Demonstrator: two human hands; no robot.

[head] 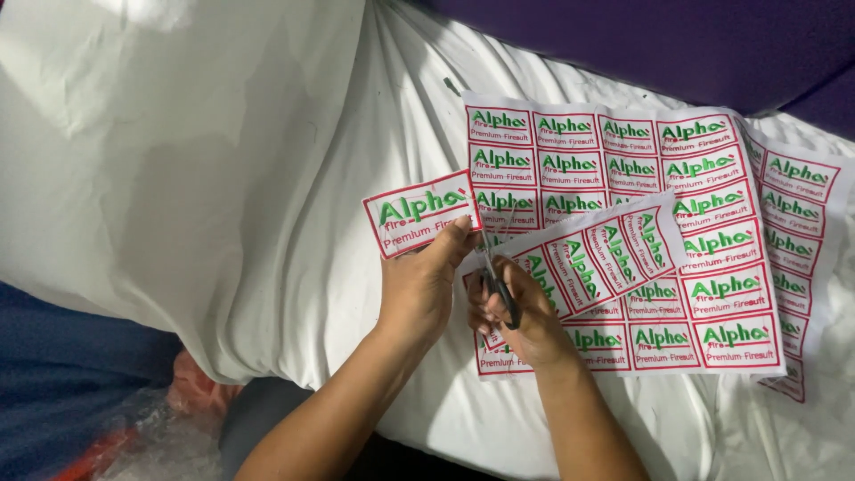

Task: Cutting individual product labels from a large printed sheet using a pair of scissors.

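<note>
Here, I watched left hand [419, 289] pinch label strip [499, 232] over white cloth [294, 205]; right hand [521, 312] gripped scissors [499, 283], blades at red border. Best cut: between borders, strip taut.

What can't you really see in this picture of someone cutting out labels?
- Scissors: mostly hidden inside the right hand; blades blurred.
- Lower label sheet: partly covered by the strip and the hands.
- Another sheet: cut off by the right edge.
- Bottom-left bundle: blurred.
- Left hand holds a cut label.
</note>
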